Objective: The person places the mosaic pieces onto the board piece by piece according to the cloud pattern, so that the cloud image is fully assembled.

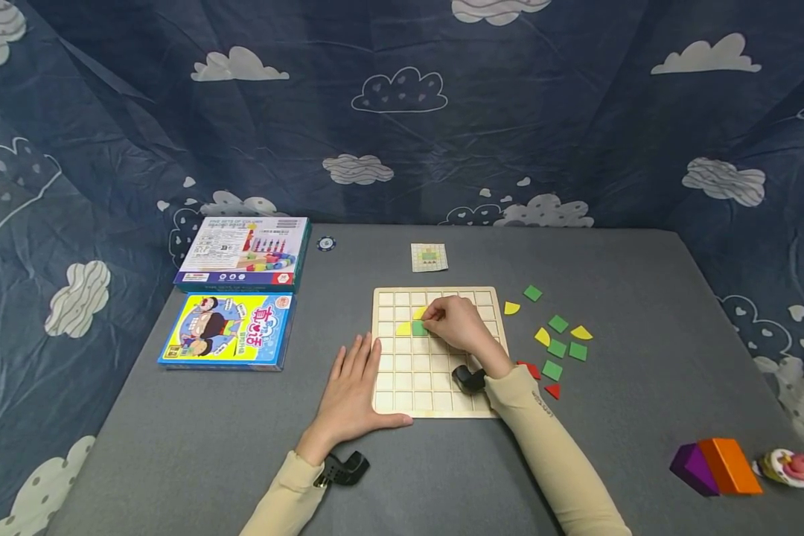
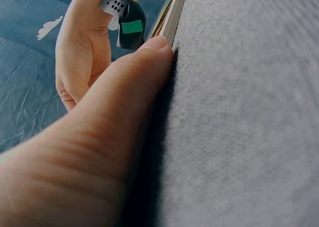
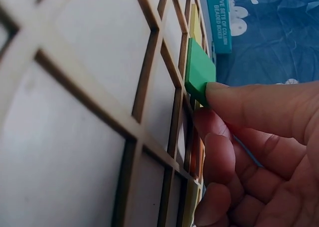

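Observation:
A wooden grid board (image 1: 412,383) lies flat on the table. My right hand (image 1: 457,321) is over its upper middle, pinching a green square tile (image 3: 201,70) by one corner between thumb and forefinger. The tile is tilted at the grid in the right wrist view. Beside it on the board are a yellow quarter-circle tile (image 1: 403,329) and a second yellow tile (image 1: 420,312), partly covered by the hand. My left hand (image 1: 351,394) rests at the board's front left corner, fingers straight along the left side and thumb (image 2: 134,72) along the front edge.
Right of the board lie loose green tiles (image 1: 557,324), yellow tiles (image 1: 581,333) and red tiles (image 1: 553,391). A pattern card (image 1: 429,257) lies behind it. Two boxes (image 1: 224,331) and a round chip (image 1: 326,243) are left; orange and purple blocks (image 1: 730,466) and a figurine (image 1: 796,467) front right.

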`<state>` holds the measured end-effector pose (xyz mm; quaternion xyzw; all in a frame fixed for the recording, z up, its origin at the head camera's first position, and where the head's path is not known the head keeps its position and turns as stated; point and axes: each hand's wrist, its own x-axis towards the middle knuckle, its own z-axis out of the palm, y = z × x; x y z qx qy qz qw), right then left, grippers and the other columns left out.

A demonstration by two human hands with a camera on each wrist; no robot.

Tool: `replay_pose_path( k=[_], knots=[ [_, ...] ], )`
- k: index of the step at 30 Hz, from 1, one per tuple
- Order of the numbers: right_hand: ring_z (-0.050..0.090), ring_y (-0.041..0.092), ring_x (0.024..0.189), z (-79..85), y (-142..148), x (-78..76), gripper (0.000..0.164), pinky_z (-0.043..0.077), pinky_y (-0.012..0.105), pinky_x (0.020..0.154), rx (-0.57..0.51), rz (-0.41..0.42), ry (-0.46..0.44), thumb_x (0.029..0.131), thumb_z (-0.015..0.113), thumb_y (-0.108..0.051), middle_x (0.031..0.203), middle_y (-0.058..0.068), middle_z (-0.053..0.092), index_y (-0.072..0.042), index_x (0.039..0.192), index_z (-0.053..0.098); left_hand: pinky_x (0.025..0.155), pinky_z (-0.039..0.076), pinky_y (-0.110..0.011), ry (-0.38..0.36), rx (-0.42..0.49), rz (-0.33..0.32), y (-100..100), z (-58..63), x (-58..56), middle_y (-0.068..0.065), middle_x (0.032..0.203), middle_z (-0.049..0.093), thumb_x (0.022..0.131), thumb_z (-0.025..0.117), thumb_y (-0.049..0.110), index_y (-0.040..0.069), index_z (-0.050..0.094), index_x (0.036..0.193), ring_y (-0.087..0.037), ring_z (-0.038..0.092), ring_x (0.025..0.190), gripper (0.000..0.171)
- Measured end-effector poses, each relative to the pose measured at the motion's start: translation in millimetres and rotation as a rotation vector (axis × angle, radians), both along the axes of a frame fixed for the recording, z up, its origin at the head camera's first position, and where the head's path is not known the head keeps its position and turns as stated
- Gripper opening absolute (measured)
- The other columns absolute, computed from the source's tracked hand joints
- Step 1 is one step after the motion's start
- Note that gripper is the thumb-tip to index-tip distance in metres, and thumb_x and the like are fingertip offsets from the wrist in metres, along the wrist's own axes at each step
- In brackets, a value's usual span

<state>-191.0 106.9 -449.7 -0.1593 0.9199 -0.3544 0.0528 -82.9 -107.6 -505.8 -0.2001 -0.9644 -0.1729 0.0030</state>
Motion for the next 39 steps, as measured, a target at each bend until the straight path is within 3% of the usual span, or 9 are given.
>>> replay_pose_path(
  k=[23, 30, 39],
  knots=[
    [0.053, 0.013, 0.063, -3.8, 4, 3.1, 0.005, 0.043, 0.031, 0.064, 0.030, -0.034, -0.030, 0.082, 0.074, -0.013, 0.068, -0.003, 0.060, -0.010, 0.080, 0.071, 0.113, -0.001, -0.045, 0.012, 0.003, -0.004, 2, -1.2, 0.8, -0.017, 0.156, 0.008, 0.065, 0.055, 0.083, 0.002, 0.011, 0.151, -0.027, 0.000, 0.143, 0.126],
    [0.052, 0.013, 0.063, 0.0, 18, 3.0, 0.009, 0.040, 0.031, 0.061, 0.043, -0.047, -0.034, 0.083, 0.074, -0.021, 0.071, -0.004, 0.061, -0.013, 0.082, 0.071, 0.113, -0.001, -0.045, 0.016, 0.004, -0.007, 2, -1.6, 0.0, -0.017, 0.156, 0.007, 0.066, 0.055, 0.084, 0.002, 0.011, 0.151, -0.027, -0.001, 0.143, 0.126],
    [0.052, 0.018, 0.061, 5.8, 50, -0.4, 0.014, 0.040, 0.031, 0.054, -0.041, -0.123, 0.007, 0.087, 0.070, -0.021, 0.076, 0.002, 0.063, -0.008, 0.091, 0.073, 0.113, -0.003, -0.043, 0.015, 0.011, -0.001, 0, -1.2, -0.6, -0.016, 0.156, 0.008, 0.064, 0.057, 0.083, 0.002, 0.012, 0.151, -0.026, -0.001, 0.143, 0.127]
  ],
)
